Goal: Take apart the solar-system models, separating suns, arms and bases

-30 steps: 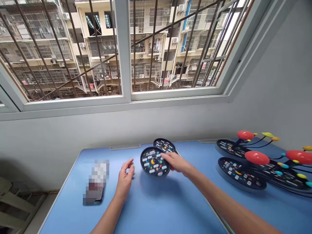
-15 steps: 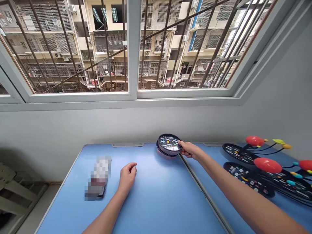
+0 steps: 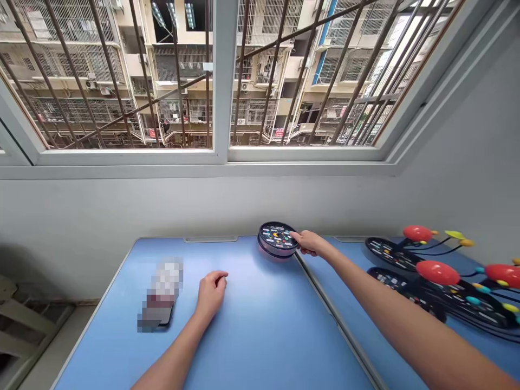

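At the far edge of the blue table (image 3: 260, 325), my right hand (image 3: 311, 243) grips the right rim of a round black disc base (image 3: 274, 236), its thumb on top. Small coloured planet-like pictures and white print cover the disc's face. It sits on another dark round piece (image 3: 268, 251), lined up with it; whether they touch all round I cannot tell. My left hand (image 3: 212, 290) rests on the table left of the stack, fingers curled in, with nothing visible in it.
On the right stand several black disc bases (image 3: 392, 253) carrying red balls (image 3: 437, 272) and small coloured balls on thin arms. A blurred phone-like object (image 3: 160, 298) lies at left. A grey seam (image 3: 325, 303) crosses the table. Behind are a wall and barred window (image 3: 221, 157).
The upper disc has come down from a tilted, offset position to lie level over the lower piece, my right hand moving with it. My left hand stays in place. The view has shifted slightly.
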Action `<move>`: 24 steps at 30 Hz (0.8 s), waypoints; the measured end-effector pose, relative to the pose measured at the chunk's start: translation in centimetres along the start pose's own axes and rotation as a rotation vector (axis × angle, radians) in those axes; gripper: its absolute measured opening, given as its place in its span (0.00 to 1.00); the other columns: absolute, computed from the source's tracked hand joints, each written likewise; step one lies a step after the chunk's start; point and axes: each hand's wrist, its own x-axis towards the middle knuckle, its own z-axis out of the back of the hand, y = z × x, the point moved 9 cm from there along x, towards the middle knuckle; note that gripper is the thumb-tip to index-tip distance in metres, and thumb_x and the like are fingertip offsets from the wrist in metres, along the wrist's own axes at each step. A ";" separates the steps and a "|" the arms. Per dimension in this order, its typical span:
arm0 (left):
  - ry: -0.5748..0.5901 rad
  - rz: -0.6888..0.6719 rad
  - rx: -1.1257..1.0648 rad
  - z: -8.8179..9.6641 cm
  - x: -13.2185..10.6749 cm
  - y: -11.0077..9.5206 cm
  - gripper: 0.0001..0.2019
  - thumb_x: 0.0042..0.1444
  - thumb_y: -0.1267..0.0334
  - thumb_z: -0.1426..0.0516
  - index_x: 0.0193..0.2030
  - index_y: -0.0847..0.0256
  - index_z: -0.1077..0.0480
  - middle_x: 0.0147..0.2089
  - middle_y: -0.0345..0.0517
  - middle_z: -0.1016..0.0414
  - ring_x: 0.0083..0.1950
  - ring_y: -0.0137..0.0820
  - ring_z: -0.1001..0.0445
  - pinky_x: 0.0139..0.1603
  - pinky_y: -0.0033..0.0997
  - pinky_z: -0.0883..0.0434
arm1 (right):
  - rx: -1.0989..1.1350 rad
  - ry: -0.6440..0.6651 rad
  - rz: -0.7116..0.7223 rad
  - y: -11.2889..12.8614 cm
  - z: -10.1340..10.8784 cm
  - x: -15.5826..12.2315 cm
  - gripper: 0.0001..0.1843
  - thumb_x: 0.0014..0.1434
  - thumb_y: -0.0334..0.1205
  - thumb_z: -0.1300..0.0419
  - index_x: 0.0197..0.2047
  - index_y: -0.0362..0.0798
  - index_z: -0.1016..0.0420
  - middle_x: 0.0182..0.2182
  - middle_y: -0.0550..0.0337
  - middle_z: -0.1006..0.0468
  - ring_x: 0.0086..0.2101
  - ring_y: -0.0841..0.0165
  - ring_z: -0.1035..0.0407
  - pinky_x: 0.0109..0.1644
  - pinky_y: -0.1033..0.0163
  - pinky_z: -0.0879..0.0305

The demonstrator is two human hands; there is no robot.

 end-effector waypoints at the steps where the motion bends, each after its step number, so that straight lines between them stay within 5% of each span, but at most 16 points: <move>1: 0.003 -0.004 0.005 0.0 0.0 0.0 0.16 0.50 0.66 0.53 0.38 0.62 0.26 0.30 0.44 0.24 0.32 0.31 0.27 0.36 0.30 0.31 | -0.022 -0.014 0.012 0.0 0.1 0.0 0.26 0.59 0.47 0.53 0.13 0.46 0.37 0.05 0.63 0.40 0.09 0.75 0.50 0.16 0.66 0.52; 8: -0.001 -0.050 0.054 -0.1 0.0 -0.5 0.15 0.50 0.67 0.52 0.37 0.62 0.25 0.33 0.45 0.23 0.36 0.32 0.26 0.40 0.31 0.31 | -0.103 -0.147 0.084 -0.1 0.3 0.0 0.28 0.59 0.51 0.56 0.14 0.47 0.36 0.10 0.59 0.34 0.13 0.71 0.41 0.22 0.65 0.47; 14: 0.002 -0.068 0.092 0.0 -0.1 -0.3 0.15 0.50 0.68 0.52 0.37 0.62 0.26 0.35 0.45 0.23 0.37 0.32 0.27 0.42 0.31 0.31 | -0.049 -0.333 0.168 -0.2 2.3 -1.7 0.25 0.59 0.54 0.59 0.24 0.48 0.33 0.15 0.58 0.29 0.21 0.66 0.34 0.26 0.64 0.45; 20: 0.037 -0.048 0.105 0.2 -0.6 -2.3 0.14 0.49 0.70 0.51 0.37 0.65 0.26 0.37 0.48 0.24 0.38 0.32 0.27 0.43 0.30 0.32 | 0.085 -0.452 0.319 -0.7 2.1 -8.5 0.20 0.57 0.50 0.61 0.26 0.49 0.35 0.15 0.62 0.32 0.23 0.68 0.34 0.28 0.66 0.43; 24: 0.205 -0.068 0.000 0.5 -7.0 -5.5 0.13 0.54 0.64 0.51 0.41 0.60 0.27 0.38 0.45 0.25 0.38 0.32 0.28 0.41 0.31 0.32 | 0.188 -0.332 0.444 -1.5 -2.3 -14.8 0.20 0.55 0.52 0.59 0.24 0.49 0.35 0.13 0.66 0.35 0.18 0.70 0.38 0.25 0.67 0.44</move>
